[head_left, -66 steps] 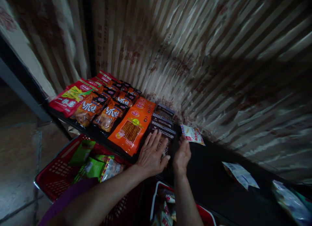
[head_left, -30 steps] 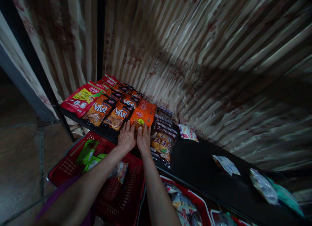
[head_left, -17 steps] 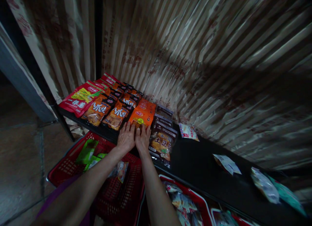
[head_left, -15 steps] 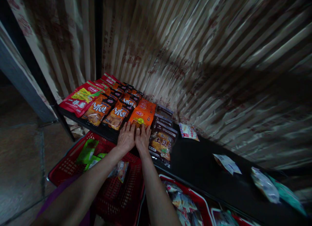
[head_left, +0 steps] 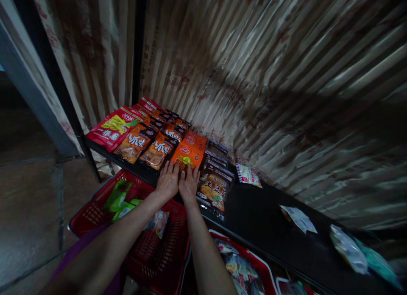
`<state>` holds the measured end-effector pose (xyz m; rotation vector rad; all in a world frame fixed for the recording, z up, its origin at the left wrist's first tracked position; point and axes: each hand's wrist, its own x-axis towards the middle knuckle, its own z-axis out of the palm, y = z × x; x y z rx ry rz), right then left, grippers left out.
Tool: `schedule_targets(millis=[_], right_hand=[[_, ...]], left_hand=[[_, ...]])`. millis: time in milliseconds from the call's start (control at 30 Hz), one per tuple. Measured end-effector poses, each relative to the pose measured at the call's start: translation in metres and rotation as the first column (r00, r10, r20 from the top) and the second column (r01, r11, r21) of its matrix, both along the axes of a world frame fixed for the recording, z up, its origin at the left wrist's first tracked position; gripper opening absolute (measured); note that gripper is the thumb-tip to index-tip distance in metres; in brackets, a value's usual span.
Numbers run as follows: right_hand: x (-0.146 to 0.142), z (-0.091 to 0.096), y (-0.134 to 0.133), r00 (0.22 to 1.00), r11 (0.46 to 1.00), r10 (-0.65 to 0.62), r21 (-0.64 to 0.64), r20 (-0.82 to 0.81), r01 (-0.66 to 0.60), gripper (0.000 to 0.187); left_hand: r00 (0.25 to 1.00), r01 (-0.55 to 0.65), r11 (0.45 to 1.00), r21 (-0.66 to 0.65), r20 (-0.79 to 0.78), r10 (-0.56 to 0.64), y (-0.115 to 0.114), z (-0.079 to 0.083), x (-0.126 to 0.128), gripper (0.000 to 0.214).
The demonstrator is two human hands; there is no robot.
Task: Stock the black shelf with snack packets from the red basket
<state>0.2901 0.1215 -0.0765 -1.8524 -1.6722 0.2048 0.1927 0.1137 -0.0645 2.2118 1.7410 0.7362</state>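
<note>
My left hand [head_left: 167, 181] and my right hand [head_left: 189, 183] lie flat side by side, fingers stretched out, on the near end of an orange snack packet [head_left: 188, 153] on a black shelf [head_left: 273, 227]. Left of it lie orange-brown packets with white characters [head_left: 158, 150] and a red packet [head_left: 112, 127]. To the right sit dark packets with checkered tops [head_left: 213, 185]. Both hands are open and hold nothing.
A red basket [head_left: 95, 206] with green packets stands on the floor below left, another red basket [head_left: 251, 261] below right. Loose small packets [head_left: 249, 175] [head_left: 299, 217] [head_left: 348, 248] lie along the shelf. A striped curtain [head_left: 254, 74] hangs behind.
Both hands moved from the dark checkered packets left to the orange packet and have stayed pressed on it. The view has shifted slightly.
</note>
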Motion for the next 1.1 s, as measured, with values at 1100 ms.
schedule_targets(millis=[1100], right_hand=[[-0.005,-0.021,-0.019,0.989,0.999,-0.025,0.036,0.143,0.02,0.051]], left_hand=[[0.999,0.051,0.999,-0.006,-0.001,-0.051,-0.017,-0.008,-0.016,0.046]])
